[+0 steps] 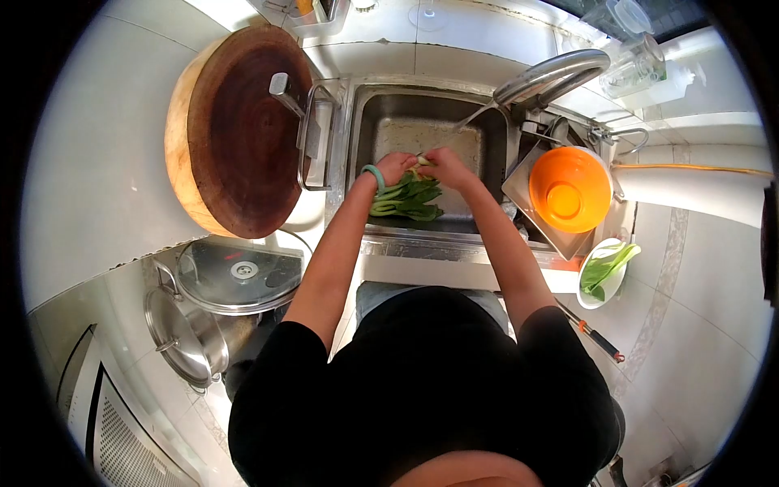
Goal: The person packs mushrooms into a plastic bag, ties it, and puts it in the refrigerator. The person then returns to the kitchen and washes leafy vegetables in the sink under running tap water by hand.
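Observation:
Over the steel sink (375,134), my left hand (394,167) and my right hand (446,167) meet, fingers closed on the pale stalk (423,161) of a leafy green. My left wrist wears a light green bangle (374,175). Just below the hands, more leafy greens (414,199) lie in the near part of the sink, stems to the left and leaves to the right. A thin stream of water (474,118) runs from the curved faucet (560,66) behind my right hand.
Left of the sink, a thick round wooden chopping board (235,130) leans beside a metal rack (312,138). On the right sit an orange basin (570,191) and a white bowl (591,303) with green leaves. A lidded steel pot (182,337) stands lower left.

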Tool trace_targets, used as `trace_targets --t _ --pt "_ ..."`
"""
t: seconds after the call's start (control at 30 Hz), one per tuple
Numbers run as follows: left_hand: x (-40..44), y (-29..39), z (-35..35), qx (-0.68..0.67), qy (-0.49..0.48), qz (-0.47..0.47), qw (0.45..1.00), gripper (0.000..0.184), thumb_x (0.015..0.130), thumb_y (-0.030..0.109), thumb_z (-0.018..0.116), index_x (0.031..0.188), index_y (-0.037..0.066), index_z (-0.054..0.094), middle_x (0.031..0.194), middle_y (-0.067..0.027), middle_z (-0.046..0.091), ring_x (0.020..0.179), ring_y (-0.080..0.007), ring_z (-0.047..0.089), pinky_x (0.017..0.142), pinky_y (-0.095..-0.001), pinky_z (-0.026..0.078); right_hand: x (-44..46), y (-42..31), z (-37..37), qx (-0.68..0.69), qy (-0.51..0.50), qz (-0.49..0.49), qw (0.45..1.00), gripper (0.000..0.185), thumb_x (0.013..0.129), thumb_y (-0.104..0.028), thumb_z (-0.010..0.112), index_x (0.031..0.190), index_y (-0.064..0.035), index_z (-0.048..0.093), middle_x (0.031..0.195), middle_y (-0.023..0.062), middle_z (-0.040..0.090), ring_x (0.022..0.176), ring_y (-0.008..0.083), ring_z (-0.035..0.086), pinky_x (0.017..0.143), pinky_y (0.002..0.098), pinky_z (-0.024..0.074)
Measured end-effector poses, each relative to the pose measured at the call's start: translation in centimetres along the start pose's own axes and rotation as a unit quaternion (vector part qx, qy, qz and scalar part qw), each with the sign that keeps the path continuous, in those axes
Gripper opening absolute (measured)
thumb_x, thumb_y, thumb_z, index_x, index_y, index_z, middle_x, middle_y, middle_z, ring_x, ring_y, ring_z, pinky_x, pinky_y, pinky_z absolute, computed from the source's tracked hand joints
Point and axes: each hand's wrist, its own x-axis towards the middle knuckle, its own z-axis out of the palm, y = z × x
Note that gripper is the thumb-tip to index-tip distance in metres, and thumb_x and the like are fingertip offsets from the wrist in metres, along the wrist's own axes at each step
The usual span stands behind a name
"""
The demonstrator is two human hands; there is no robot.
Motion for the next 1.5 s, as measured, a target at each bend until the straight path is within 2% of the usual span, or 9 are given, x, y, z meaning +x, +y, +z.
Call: trace_targets --t 0.37,0.57,0.7,1.0,1.13,1.3,1.37,1.43,1.5 --pt "-0.7 0.8 -1.6 0.227 -0.004 0.009 0.974 0.029 0.091 0.025 0.04 0.099 0.006 0.06 0.109 -0.0179 0.056 0.095 -0.0376 0.052 0.082 -0.0432 0.043 0.8 1.2 1.9 -0.13 0.133 0.005 0.983 0.02 0.081 -0.013 0.053 0.095 0.0009 0.056 0.081 0.024 0.058 0.079 0.0419 0.054 0.067 0.0463 0.041" --pt "3.7 -13.3 5.9 0.142 0.182 -0.27 0.935 0.029 0.085 0.007 0.048 0.114 0.004 0.052 0.123 -0.022 0.046 0.107 -0.0322 0.051 0.09 -0.0431 0.042 1.4 -1.9 1.9 0.034 0.131 0.001 0.991 0.023 0.087 -0.017 0.049 0.101 0.0004 0.051 0.083 0.0215 0.058 0.083 0.0398 0.054 0.071 0.0432 0.0415" --pt "1.7 -17.7 10.1 0.313 -0.121 -0.206 0.919 0.034 0.091 0.014 0.037 0.121 0.004 0.047 0.129 -0.0217 0.041 0.114 -0.036 0.046 0.093 -0.0438 0.042 1.8 1.6 3.6 0.081 0.218 -0.013 0.972 0.02 0.09 -0.016 0.043 0.101 -0.0001 0.051 0.087 0.022 0.057 0.086 0.0398 0.054 0.074 0.0411 0.0416" --pt "2.6 -14.8 9.9 0.256 -0.177 -0.289 0.905 0.038 0.079 0.024 0.06 0.111 0.004 0.057 0.117 -0.0181 0.055 0.105 -0.032 0.055 0.085 -0.04 0.047 -6.5 3.6 2.4 0.025 0.256 -0.019 0.966 0.022 0.09 -0.018 0.045 0.106 -0.0045 0.049 0.097 0.0183 0.056 0.09 0.0356 0.053 0.078 0.0432 0.0408" --pt "0.8 -9.2 7.2 0.428 -0.198 -0.295 0.831 0.076 0.079 0.056 0.052 0.126 -0.002 0.04 0.122 -0.0197 0.05 0.116 -0.0323 0.046 0.092 -0.0409 0.04 -8.4 5.4 4.8 -0.11 0.342 -0.014 0.933 0.021 0.089 -0.02 0.047 0.105 -0.0062 0.051 0.108 0.013 0.053 0.095 0.0311 0.051 0.08 0.0413 0.0417" --pt "-0.5 -7.1 5.8 0.265 0.035 -0.271 0.925 0.063 0.073 0.026 0.071 0.12 -0.003 0.041 0.104 -0.0279 0.056 0.095 -0.0354 0.058 0.078 -0.0433 0.048 -14.2 3.1 0.4 0.225 0.321 -0.104 0.914 0.017 0.086 -0.013 0.051 0.102 -0.0084 0.053 0.11 0.0132 0.053 0.105 0.0262 0.048 0.088 0.0383 0.038" --pt "-0.9 -2.1 4.4 0.216 0.125 -0.215 0.944 0.053 0.069 0.016 0.074 0.112 -0.001 0.047 0.097 -0.0256 0.06 0.088 -0.0369 0.06 0.073 -0.0425 0.049 -19.1 3.4 -1.9 0.415 0.293 0.04 0.86 0.022 0.083 -0.001 0.048 0.104 -0.0041 0.053 0.104 0.0118 0.057 0.096 0.0239 0.054 0.079 0.0328 0.044" --pt "-1.0 0.4 3.4 0.21 0.149 -0.191 0.947 0.052 0.068 0.017 0.074 0.11 0.001 0.049 0.097 -0.0239 0.06 0.089 -0.0367 0.06 0.074 -0.0422 0.049 -23.4 7.4 -3.1 0.207 0.479 -0.039 0.852 0.028 0.084 -0.003 0.047 0.111 -0.0066 0.048 0.09 0.0125 0.061 0.08 0.021 0.059 0.068 0.0327 0.0457" --pt "-0.7 1.6 2.8 0.203 0.229 -0.114 0.945 0.047 0.063 0.021 0.075 0.104 0.008 0.056 0.093 -0.0194 0.062 0.087 -0.0359 0.06 0.074 -0.0425 0.047 -29.3 7.2 -6.3 0.132 0.528 0.178 0.82 0.021 0.088 -0.016 0.047 0.107 -0.0087 0.049 0.078 0.0169 0.059 0.073 0.0269 0.059 0.063 0.0362 0.0436"
